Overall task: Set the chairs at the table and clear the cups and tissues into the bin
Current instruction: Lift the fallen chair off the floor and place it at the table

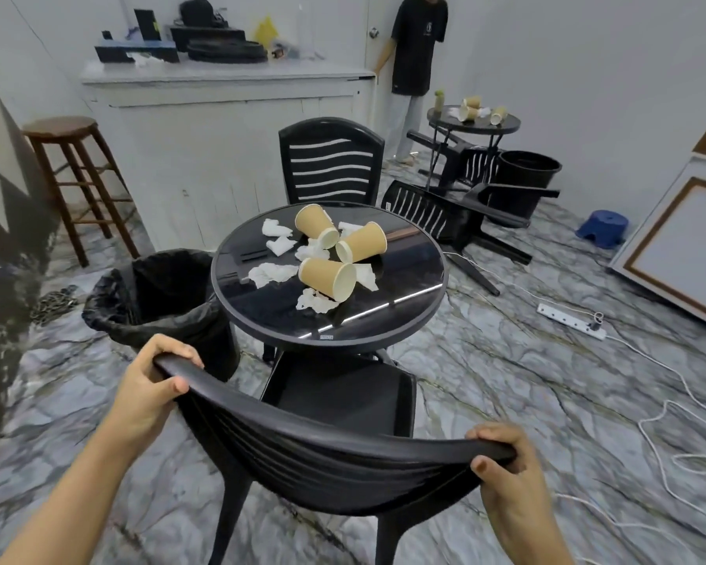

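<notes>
Evidently both hands grip the near chair [327, 454] by its top rail, left hand [155, 385] and right hand [506, 462] each curled shut at one end, likely so it can be steered square to the table [404, 320]; its seat already reaches under the rim; a second chair [331, 165] stands opposite; three cups [329, 275] and tissues [272, 274] lie on top, the bin [160, 295] just left, handy for clearing.

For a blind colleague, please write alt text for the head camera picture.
Two hands, left hand and right hand, grip the backrest of a black chair facing a round black table. On the table lie three tipped paper cups among crumpled tissues; a lined bin stands at its left.
</notes>
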The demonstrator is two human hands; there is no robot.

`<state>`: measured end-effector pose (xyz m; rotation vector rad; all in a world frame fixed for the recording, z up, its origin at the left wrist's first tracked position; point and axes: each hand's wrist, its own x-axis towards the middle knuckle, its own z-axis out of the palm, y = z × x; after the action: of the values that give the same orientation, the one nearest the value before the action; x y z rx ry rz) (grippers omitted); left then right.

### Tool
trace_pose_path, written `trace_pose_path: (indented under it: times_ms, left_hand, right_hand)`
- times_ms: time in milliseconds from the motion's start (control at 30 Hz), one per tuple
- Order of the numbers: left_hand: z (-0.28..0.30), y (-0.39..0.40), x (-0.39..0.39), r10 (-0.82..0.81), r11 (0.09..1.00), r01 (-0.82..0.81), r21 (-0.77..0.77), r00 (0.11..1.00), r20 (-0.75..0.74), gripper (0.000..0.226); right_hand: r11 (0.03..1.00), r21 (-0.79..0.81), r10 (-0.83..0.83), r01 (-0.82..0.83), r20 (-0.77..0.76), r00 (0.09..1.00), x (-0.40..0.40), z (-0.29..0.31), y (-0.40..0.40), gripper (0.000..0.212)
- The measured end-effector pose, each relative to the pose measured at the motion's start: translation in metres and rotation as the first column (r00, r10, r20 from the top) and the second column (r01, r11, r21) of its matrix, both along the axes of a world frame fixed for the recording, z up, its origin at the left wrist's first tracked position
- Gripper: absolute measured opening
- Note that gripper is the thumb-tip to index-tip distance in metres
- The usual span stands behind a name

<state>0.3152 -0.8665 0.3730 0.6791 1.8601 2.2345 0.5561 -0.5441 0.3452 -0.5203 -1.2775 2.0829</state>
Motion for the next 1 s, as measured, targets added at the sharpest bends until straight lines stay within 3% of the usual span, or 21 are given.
trace_pose_path:
  times_ms: [67,200,400,667,867,1000]
  left_hand:
    - [-0.004,-0.013,-0.004,0.009,1.0,-0.01,0.021,0.999,0.04,0.06]
    - [-0.013,-0.038,0.004,0.065,0.997,-0.07,0.032,0.99,0.128,0.071]
    - [-0.02,-0.029,0.036,0.115,0.993,-0.113,-0.022,0.976,0.185,0.089]
    - [-0.025,-0.031,0.043,0.116,0.993,-0.11,-0.038,0.972,0.203,0.09]
    - [-0.023,-0.041,0.028,0.012,1.0,-0.008,-0.015,0.963,0.268,0.068]
    - [-0.025,-0.047,0.016,0.018,0.999,-0.008,-0.035,0.955,0.294,0.082]
  right_hand:
    - [0.998,0.023,0.051,-0.051,0.002,0.999,-0.007,0.001,-0.007,0.033]
    - [0.983,0.069,0.168,-0.171,0.047,0.985,-0.021,0.0,-0.014,0.031]
    - [0.983,0.063,0.167,-0.17,0.056,0.984,-0.022,-0.002,0.009,0.059]
    - [0.979,0.068,0.192,-0.193,0.026,0.981,-0.007,-0.016,0.007,0.05]
    - [0.98,0.103,0.169,-0.171,0.024,0.985,0.001,-0.033,-0.013,0.037]
    - [0.972,0.092,0.213,-0.219,0.064,0.975,-0.009,-0.03,-0.013,0.031]
